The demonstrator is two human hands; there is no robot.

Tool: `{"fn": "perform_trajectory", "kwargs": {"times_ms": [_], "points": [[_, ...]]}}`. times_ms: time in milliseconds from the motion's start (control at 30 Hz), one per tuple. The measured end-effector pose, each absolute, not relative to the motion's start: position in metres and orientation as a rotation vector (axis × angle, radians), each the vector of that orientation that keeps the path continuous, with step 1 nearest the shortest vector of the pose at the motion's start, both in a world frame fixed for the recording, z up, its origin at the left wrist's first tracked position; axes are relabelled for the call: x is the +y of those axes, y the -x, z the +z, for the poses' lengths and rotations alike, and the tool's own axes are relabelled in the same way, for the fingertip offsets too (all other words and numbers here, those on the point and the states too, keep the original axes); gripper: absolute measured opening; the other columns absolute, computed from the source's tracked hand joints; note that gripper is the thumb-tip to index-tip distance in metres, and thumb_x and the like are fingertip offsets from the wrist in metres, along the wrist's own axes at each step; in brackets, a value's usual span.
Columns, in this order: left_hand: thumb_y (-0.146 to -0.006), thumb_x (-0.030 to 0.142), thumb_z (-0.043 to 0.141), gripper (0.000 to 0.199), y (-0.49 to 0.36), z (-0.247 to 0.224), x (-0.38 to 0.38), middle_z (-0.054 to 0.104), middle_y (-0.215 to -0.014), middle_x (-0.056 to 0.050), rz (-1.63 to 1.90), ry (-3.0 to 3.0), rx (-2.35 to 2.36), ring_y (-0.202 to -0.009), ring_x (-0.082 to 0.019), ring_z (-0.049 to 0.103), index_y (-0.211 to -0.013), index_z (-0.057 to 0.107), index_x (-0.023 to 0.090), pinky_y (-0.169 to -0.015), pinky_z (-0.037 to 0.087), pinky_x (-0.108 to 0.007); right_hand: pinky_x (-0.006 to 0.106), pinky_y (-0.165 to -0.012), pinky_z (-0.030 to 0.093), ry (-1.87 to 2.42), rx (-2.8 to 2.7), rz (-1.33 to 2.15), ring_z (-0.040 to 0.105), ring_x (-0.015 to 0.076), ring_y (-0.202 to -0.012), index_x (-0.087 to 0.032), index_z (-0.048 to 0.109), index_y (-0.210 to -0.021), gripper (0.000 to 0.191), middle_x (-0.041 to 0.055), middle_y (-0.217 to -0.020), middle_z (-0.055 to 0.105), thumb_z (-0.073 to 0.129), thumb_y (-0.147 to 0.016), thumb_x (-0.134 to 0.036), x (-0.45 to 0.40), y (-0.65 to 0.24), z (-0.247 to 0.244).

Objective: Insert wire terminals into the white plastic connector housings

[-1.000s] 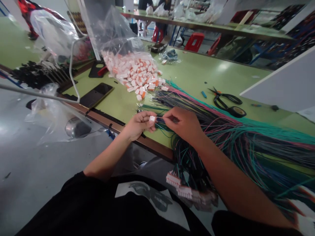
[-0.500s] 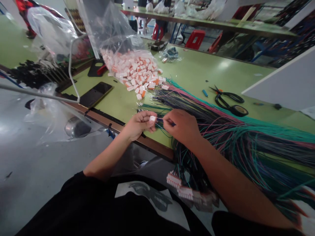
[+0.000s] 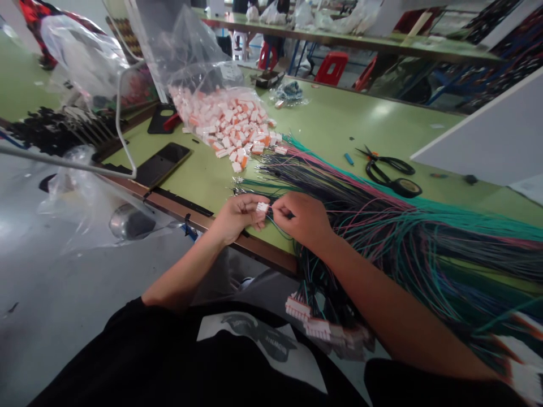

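Between the thumb and fingers of my left hand (image 3: 238,219) is a small white connector housing (image 3: 262,207). My right hand (image 3: 303,217) is closed in a pinch on a thin wire (image 3: 271,208), right beside the housing; how far the wire end sits inside cannot be made out. Behind both hands lies a thick spread of loose wires (image 3: 314,175), dark, pink and green, with metal tips at their left ends. A heap of white and orange connector housings (image 3: 237,121) spills from a clear plastic bag (image 3: 197,62) beyond.
Black-handled scissors (image 3: 388,169) and a blue piece (image 3: 348,159) lie at the right. A phone (image 3: 163,164) rests near the table edge (image 3: 267,257) on the left. Finished-looking wired connectors (image 3: 316,327) hang below the edge. A bent metal rod (image 3: 119,113) crosses the left side.
My right hand has moved left, closer to the connector housing. My left hand still holds the housing in nearly the same place. The whole view has shifted slightly.
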State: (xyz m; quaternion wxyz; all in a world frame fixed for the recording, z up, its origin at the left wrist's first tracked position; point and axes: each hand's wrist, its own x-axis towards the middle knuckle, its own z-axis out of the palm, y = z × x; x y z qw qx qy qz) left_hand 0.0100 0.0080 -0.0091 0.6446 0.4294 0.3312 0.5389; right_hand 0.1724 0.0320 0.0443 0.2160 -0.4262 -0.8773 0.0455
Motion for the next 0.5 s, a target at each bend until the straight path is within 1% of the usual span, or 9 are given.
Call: {"fn": "perform_trajectory", "kwargs": {"times_ms": [233, 300, 400, 433, 500], "points": [[-0.055, 0.033, 0.085, 0.039, -0.011, -0.004, 0.006, 0.064, -0.056, 0.002, 1.208, -0.991, 0.774, -0.046, -0.009, 0.058, -0.081, 0.064, 0.012, -0.046, 0.046, -0.02, 0.026, -0.06, 0.033, 1.191, -2.398, 0.132, 0.049, 0.0135, -0.063, -0.02, 0.059, -0.06, 0.018, 0.0016, -0.06, 0.058, 0.048, -0.073, -0.016, 0.025, -0.167, 0.038], [-0.055, 0.033, 0.085, 0.04, -0.012, -0.003, 0.004, 0.064, -0.055, 0.002, 1.207, -0.993, 0.778, -0.046, -0.009, 0.058, -0.082, 0.064, 0.012, -0.045, 0.046, -0.02, 0.025, -0.059, 0.033, 1.167, -2.417, 0.275, 0.05, 0.0124, -0.062, -0.02, 0.063, -0.062, 0.017, 0.0009, -0.06, 0.06, 0.051, -0.073, -0.017, 0.028, -0.169, 0.046], [-0.057, 0.031, 0.084, 0.039, -0.012, -0.002, 0.002, 0.065, -0.057, 0.002, 1.223, -0.993, 0.767, -0.047, -0.009, 0.06, -0.085, 0.065, 0.012, -0.046, 0.048, -0.019, 0.025, -0.062, 0.039, 1.109, -2.46, 0.626, 0.056, 0.0124, -0.064, -0.021, 0.07, -0.078, 0.017, 0.0002, -0.069, 0.066, 0.055, -0.078, -0.029, 0.059, -0.193, 0.063], [-0.057, 0.031, 0.084, 0.039, -0.012, -0.001, 0.002, 0.065, -0.058, 0.002, 1.236, -0.987, 0.762, -0.048, -0.009, 0.06, -0.085, 0.065, 0.012, -0.046, 0.048, -0.018, 0.026, -0.065, 0.042, 1.161, -2.416, 0.619, 0.058, 0.0135, -0.067, -0.021, 0.071, -0.084, 0.021, 0.0012, -0.074, 0.068, 0.054, -0.08, -0.032, 0.076, -0.208, 0.069], [-0.056, 0.03, 0.085, 0.038, -0.012, 0.0, 0.002, 0.065, -0.059, 0.003, 1.26, -0.962, 0.752, -0.047, -0.008, 0.06, -0.084, 0.066, 0.013, -0.045, 0.047, -0.017, 0.029, -0.067, 0.044, 1.416, -2.198, 0.338, 0.059, 0.0153, -0.068, -0.018, 0.07, -0.089, 0.026, 0.0045, -0.077, 0.068, 0.048, -0.084, -0.031, 0.115, -0.247, 0.074]]}}
